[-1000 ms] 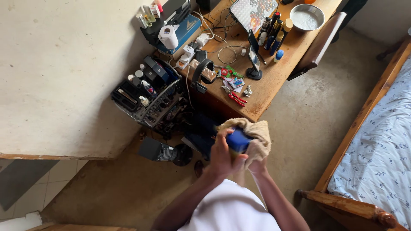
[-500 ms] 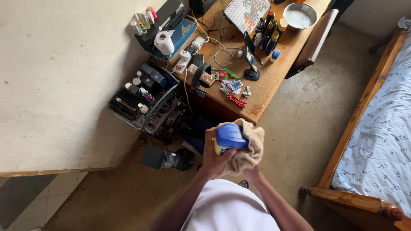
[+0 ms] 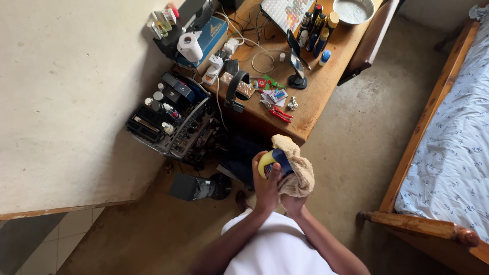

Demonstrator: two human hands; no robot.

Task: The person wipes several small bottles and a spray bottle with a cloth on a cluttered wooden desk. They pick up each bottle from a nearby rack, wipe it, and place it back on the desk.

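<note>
In front of the chest | left hand [image 3: 266, 186] grips yellow-and-blue container [image 3: 271, 162], long axis tilted up-left | right hand [image 3: 292, 202] clutches tan cloth [image 3: 297, 165] against container's right side

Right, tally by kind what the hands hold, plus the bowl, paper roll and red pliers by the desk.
Cloth, in the right hand: 1
Blue and yellow container, in the left hand: 1
Bowl: 1
Paper roll: 1
Red pliers: 1
Total: 5
</note>
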